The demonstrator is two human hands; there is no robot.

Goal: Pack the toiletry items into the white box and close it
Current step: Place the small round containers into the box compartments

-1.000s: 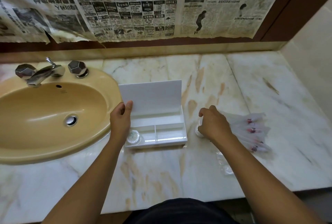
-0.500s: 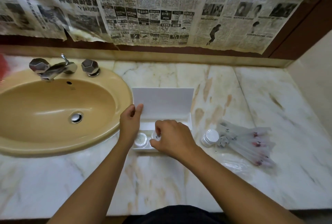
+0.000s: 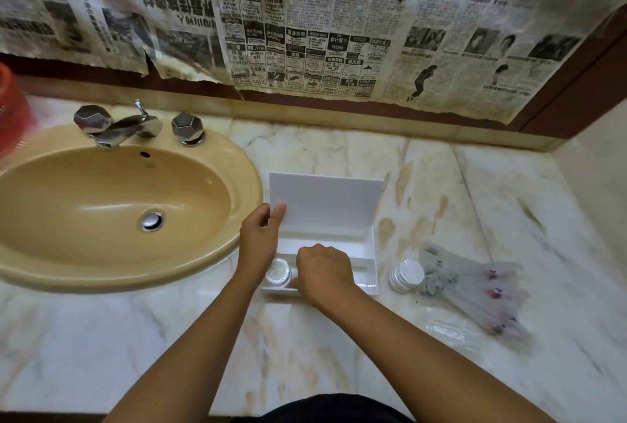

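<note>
The white box (image 3: 368,254) stands on the marble counter beside the sink, with its lid (image 3: 327,202) upright. My left hand (image 3: 261,241) pinches the lid's left edge. A small round clear jar (image 3: 279,271) lies in the box's front left compartment. My right hand (image 3: 324,273) reaches down into the front of the box just right of that jar, its fingers curled round a second small jar that the hand hides. A third round white-capped jar (image 3: 406,275) stands on the counter right of the box. Plastic-wrapped toiletry items (image 3: 475,290) lie beyond it.
A yellow sink (image 3: 112,209) with a chrome tap (image 3: 118,129) fills the left side. A red basket (image 3: 10,110) sits at the far left edge. Newspaper covers the wall behind. A clear wrapper (image 3: 451,331) lies near the counter's front right.
My right hand left the counter right of the box with a small jar and moved left into the box's front part. My left hand has kept hold of the lid.
</note>
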